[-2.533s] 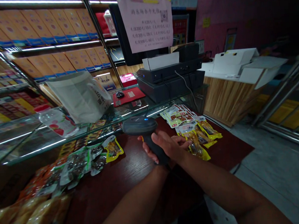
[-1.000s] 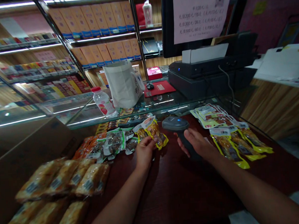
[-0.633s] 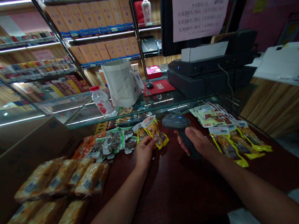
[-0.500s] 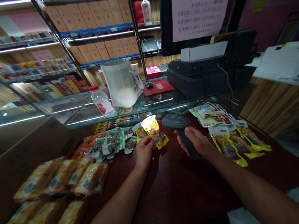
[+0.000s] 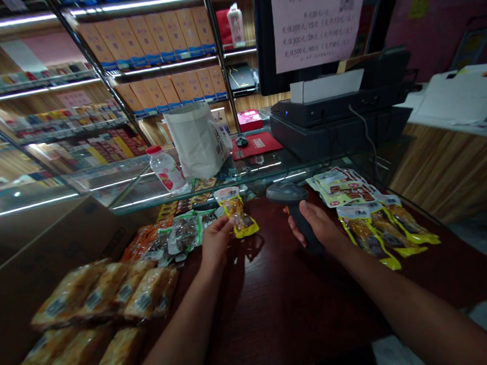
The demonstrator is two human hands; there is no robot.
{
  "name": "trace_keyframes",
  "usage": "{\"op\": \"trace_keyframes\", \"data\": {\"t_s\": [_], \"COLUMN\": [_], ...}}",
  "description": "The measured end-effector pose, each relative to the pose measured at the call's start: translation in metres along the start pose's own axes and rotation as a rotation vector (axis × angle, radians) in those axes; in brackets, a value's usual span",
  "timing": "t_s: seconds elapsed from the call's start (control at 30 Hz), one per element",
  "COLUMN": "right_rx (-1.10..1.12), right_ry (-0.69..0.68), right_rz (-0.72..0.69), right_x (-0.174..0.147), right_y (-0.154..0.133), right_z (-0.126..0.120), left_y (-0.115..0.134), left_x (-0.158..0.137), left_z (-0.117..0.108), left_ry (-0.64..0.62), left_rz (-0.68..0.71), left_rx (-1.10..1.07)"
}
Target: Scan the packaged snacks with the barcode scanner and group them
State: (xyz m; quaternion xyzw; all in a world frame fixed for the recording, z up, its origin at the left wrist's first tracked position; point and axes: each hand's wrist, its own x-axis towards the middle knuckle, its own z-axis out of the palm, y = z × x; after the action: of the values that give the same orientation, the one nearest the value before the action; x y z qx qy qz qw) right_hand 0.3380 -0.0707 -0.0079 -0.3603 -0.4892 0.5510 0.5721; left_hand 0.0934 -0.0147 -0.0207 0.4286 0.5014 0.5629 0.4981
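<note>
Shelf lights (image 5: 136, 4) are glaring white at far left; shadow is darkening the near surface (image 5: 298, 299); edges are stretching.

Your left hand (image 5: 214, 243) pinches. Your right hand (image 5: 317, 226) curls in a firm grip. Your forearms (image 5: 183, 311) converge forward.

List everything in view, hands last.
table: one, red-brown, foreground
yellow packets: three, yellow, right
white packets: several, white, back right
held packet: at least one, yellow, centre
green-edged packets: several, white, left
orange packets: several, orange, left
bread-like packs: at least seven, golden, front left
cardboard box: one, brown, left
bottle: one, clear, on glass counter
bag: one, white, back
mouse: one, black, on red mat
monitor: one, black, behind pale notice
till: one, black, below monitor
cartons: two rows, orange, back shelves
barcode scanner: one, grey, centre right
left hand: one, bare, on held packet
right hand: one, bare, on scanner
</note>
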Motion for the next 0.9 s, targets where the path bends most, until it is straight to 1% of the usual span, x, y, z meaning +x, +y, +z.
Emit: {"op": "trace_keyframes", "data": {"t_s": [0.07, 0.13, 0.23, 0.3, 0.33, 0.4, 0.47, 0.53, 0.6, 0.67, 0.7, 0.77, 0.8, 0.83, 0.87, 0.9], "right_rx": [0.023, 0.047, 0.077, 0.089, 0.092, 0.092, 0.093, 0.100, 0.110, 0.116, 0.117, 0.121, 0.125, 0.132, 0.141, 0.150], "right_ry": [0.003, 0.005, -0.006, -0.013, -0.013, -0.010, -0.008, -0.010, -0.011, -0.011, -0.010, -0.009, -0.013, -0.022, -0.037, -0.058], "right_rz": [0.009, 0.008, -0.001, 0.000, 0.002, 0.000, 0.000, 0.005, 0.010, 0.010, 0.008, 0.002, -0.001, -0.006, -0.013, -0.023], "right_x": [0.001, 0.002, 0.002, 0.002, 0.002, 0.002, 0.002, 0.002, 0.002, 0.002, 0.002, 0.002, 0.002, 0.002, 0.001, 0.000], "right_y": [-0.001, -0.002, -0.003, -0.004, -0.004, -0.004, -0.004, -0.004, -0.003, -0.003, -0.002, -0.003, -0.004, -0.005, -0.007, -0.009], "right_z": [-0.001, -0.001, -0.001, -0.001, -0.001, -0.001, -0.001, -0.001, -0.002, -0.002, -0.002, -0.002, -0.001, 0.000, 0.001, 0.002], "left_y": [0.010, 0.019, 0.024, 0.024, 0.024, 0.025, 0.026, 0.029, 0.033, 0.038, 0.040, 0.042, 0.041, 0.038, 0.032, 0.025], "left_x": [0.012, 0.023, 0.033, 0.035, 0.035, 0.033, 0.029, 0.024, 0.018, 0.014, 0.012, 0.009, 0.007, 0.004, 0.001, -0.004], "left_z": [-0.019, -0.035, -0.050, -0.053, -0.052, -0.050, -0.047, -0.044, -0.043, -0.044, -0.044, -0.041, -0.036, -0.029, -0.019, -0.006], "left_ry": [0.048, 0.103, 0.127, 0.150, 0.171, 0.216, 0.231, 0.224, 0.227, 0.234, 0.239, 0.250, 0.245, 0.207, 0.119, -0.018], "left_rz": [0.002, -0.016, -0.067, -0.050, -0.012, 0.112, 0.232, 0.279, 0.285, 0.315, 0.360, 0.506, 0.590, 0.660, 0.705, 0.727], "left_rx": [0.072, 0.203, 0.370, 0.461, 0.546, 0.813, 1.106, 1.297, 1.420, 1.493, 1.511, 1.487, 1.442, 1.377, 1.302, 1.223]}}
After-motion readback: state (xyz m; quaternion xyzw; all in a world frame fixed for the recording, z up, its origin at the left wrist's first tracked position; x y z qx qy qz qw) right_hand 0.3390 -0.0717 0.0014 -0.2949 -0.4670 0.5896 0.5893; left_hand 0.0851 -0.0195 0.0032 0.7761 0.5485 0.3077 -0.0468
